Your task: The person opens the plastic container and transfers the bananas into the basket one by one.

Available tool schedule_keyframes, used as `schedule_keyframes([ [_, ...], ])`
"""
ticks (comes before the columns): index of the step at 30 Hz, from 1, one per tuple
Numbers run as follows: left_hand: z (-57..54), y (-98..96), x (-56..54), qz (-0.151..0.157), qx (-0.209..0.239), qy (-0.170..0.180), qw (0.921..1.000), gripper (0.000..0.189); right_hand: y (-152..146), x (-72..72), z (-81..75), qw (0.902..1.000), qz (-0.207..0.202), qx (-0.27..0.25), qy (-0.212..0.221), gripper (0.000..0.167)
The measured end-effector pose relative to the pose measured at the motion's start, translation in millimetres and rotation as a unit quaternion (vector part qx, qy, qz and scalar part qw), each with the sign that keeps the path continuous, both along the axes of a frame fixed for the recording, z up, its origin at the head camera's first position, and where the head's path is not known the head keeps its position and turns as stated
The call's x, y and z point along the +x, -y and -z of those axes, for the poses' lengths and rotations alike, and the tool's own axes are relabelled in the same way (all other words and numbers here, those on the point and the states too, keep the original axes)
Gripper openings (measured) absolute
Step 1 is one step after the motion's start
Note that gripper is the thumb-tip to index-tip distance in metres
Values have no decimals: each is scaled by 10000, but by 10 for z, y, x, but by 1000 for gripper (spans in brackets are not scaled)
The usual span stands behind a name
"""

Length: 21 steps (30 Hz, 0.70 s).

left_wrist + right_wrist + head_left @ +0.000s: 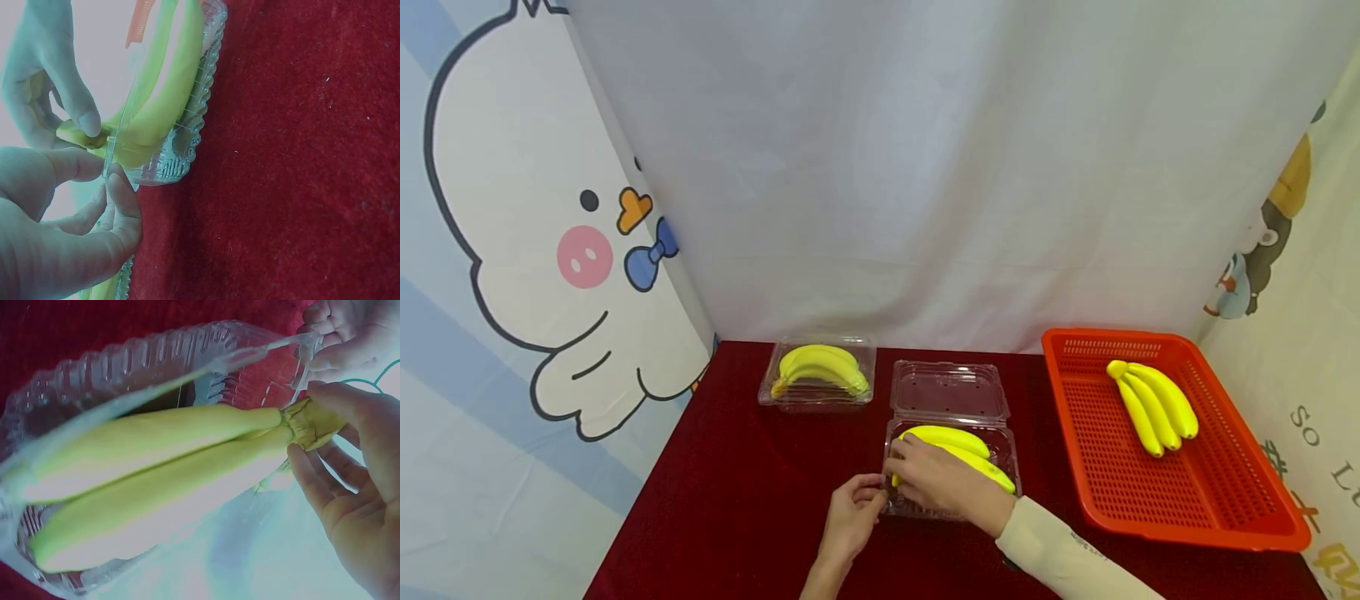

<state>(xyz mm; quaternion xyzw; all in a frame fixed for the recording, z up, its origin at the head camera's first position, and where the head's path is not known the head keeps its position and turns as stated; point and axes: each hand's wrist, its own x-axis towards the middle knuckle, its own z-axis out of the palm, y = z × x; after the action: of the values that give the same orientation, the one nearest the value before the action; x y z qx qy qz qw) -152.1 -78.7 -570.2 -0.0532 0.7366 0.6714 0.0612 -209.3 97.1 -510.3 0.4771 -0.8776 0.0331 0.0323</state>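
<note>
A clear plastic clamshell box [917,511] lies with its lid [949,390] folded back, away from me. A bunch of yellow bananas [156,481] lies in its base, stem toward the left end. My right hand [936,477] holds the bunch by its stem [309,424], between thumb and fingers. At the box's near left corner my left hand [852,518] pinches the clear rim [112,153] between thumb and fingertips. The right hand hides part of the bunch in the head view.
A second clear box [763,395] with bananas [820,360] inside stands at the back left. On the right sits a red plastic basket [1075,450] holding another banana bunch [1157,404]. A dark red cloth [737,500] covers the table, and a pale curtain [925,167] hangs behind.
</note>
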Motion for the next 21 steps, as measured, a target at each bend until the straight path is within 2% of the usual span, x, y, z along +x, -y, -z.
schedule_keyframes([
  [8, -6, 0, 0, -15, -74, 115, 9999, 28, -12, -13, -109, 9987, -154, 443, -195, 24],
  [11, -4, 1, 0, -15, -67, 114, 9999, 29, -21, -8, -148, 9975, -257, 519, -393, 22],
  [16, 8, -7, -3, -15, -71, 65, 10000, 30, -69, -23, -218, 9961, -308, 393, -726, 20],
  [21, 30, -13, -11, -34, -115, 27, 9999, 29, -154, -69, -304, 9979, -252, 22, -598, 19],
])
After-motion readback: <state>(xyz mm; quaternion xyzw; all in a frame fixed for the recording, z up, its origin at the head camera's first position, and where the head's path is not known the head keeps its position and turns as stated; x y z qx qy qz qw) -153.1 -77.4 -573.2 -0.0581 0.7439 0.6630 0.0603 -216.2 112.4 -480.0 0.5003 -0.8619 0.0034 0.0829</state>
